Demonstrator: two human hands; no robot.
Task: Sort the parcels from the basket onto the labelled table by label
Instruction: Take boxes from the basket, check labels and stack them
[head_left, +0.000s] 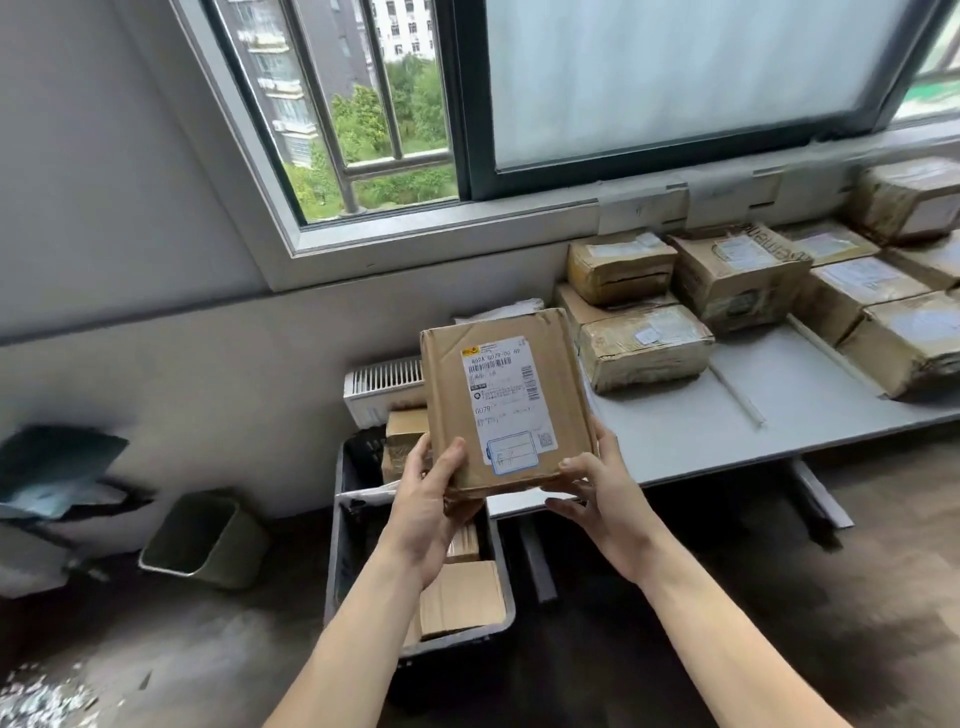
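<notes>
Both hands, left hand and right hand, clamp flat brown cardboard parcel; read white label first, then place on grey desk near its left edge.

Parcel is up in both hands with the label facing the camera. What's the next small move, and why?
Probably carry the parcel right, toward the table. The left hand and right hand grip its lower edge above the basket, its label faces up for reading, and other parcels already lie on the table, with bare surface near them.
</notes>
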